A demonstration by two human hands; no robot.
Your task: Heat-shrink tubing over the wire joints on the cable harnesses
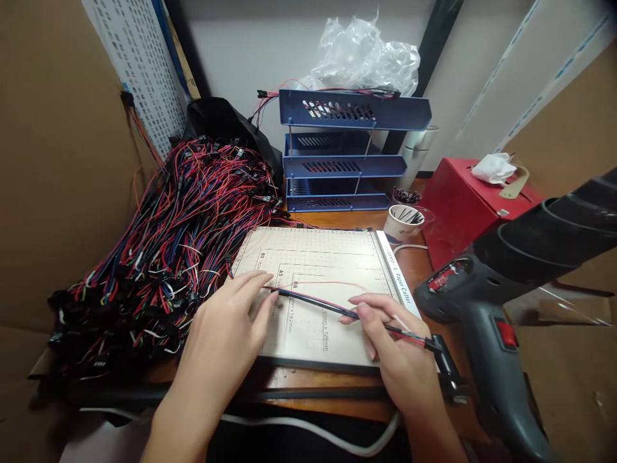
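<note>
A thin wire harness point(318, 301) of black, blue and red strands stretches between my hands, just above a paper cutter board point(337, 254) printed with a grid and size marks. My left hand point(236, 315) pinches its left end between thumb and fingers. Farther along, my right hand point(398, 347) is closed around the bundle, thumb against fingers. A black connector point(434, 343) sticks out past the right palm. One loose red strand bows upward from the bundle. The harness tip at my left fingers is partly hidden.
A large heap of wire harnesses point(207, 212) lies left. Blue stacked trays point(354, 110) stand behind, topped by a plastic bag point(366, 58). A paper cup point(403, 224) of thin black pieces and a red box point(463, 206) are right. A heat gun point(496, 347) juts in from the right.
</note>
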